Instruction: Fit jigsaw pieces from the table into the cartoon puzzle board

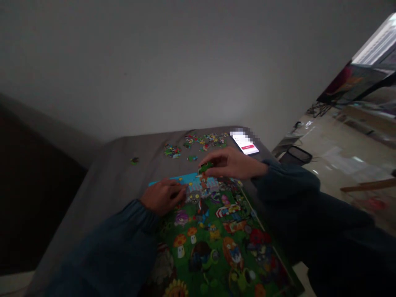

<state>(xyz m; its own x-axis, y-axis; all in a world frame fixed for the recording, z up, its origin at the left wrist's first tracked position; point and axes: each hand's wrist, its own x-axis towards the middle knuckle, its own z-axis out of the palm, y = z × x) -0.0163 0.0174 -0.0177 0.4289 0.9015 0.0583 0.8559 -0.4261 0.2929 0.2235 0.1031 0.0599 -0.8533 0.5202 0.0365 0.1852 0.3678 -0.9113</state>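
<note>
A colourful jigsaw puzzle (213, 243) with cartoon plants and zombies on green lies in front of me, with a light blue strip along its far edge. My right hand (232, 163) pinches a green puzzle piece (204, 167) between thumb and fingers, just above that far edge. On the puzzle's upper left rests my left hand (163, 197), its fingers stretched over the surface and slightly bent. I see no piece in it. The picture is dim, so single seams in the puzzle are hard to make out.
Beyond the puzzle, loose pieces (210, 141) lie in a spread, with a smaller heap (172, 151) to its left. One piece (134, 161) sits alone farther left. A lit phone (244, 143) lies at the far right of the grey cloth (108, 177), before a wall.
</note>
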